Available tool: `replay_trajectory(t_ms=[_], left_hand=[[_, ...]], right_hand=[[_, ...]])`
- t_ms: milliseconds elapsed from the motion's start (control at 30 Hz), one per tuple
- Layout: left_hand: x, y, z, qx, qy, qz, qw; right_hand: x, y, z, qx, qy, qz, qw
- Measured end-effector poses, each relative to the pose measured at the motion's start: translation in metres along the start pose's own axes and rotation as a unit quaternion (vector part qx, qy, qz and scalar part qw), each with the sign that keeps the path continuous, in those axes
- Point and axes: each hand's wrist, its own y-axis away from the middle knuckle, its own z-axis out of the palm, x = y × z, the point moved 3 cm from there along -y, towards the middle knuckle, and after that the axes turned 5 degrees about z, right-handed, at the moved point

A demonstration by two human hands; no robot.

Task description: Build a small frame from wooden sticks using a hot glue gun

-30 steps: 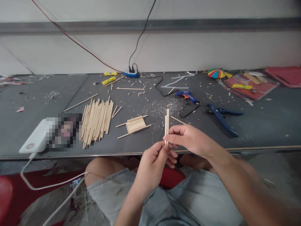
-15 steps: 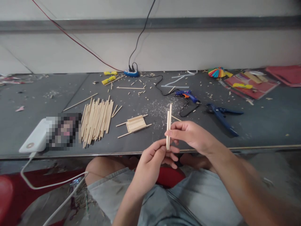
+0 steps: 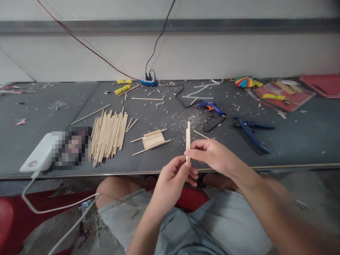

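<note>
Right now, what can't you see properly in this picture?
In the head view:
Held sticks: lower ends hidden by the left hand.
Dark rectangular thing: blurred into squares.
Red sheet: cut off by the picture's right edge.
Yellow tubes at the back: writing too small.

A pale wall (image 3: 212, 56) crossed by a gray band (image 3: 239, 25) backs the dark table (image 3: 300, 141), with gray floor (image 3: 317, 193) below.

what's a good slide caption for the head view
Left hand and right hand hold two wooden sticks near a small stick frame.
</note>
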Motion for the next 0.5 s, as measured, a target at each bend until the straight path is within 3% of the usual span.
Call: replay_trajectory(t_ms=[200,333,500], left_hand=[[-0.0031,-0.0039,0.0015,-0.017,0.017,-0.003,1.000],[-0.0055,-0.0049,0.0020,-0.036,0.084,-0.032,0.995],[-0.0035,-0.0053,0.0019,-0.047,0.088,-0.043,0.994]], right_hand=[[0.0018,0.0028,0.0061,-0.059,-0.055,0.006,0.997],[0.0011,0.0038,0.0067,-0.045,-0.049,0.009,0.998],[0.0012,0.0034,0.0049,-0.033,-0.028,0.007,0.999]])
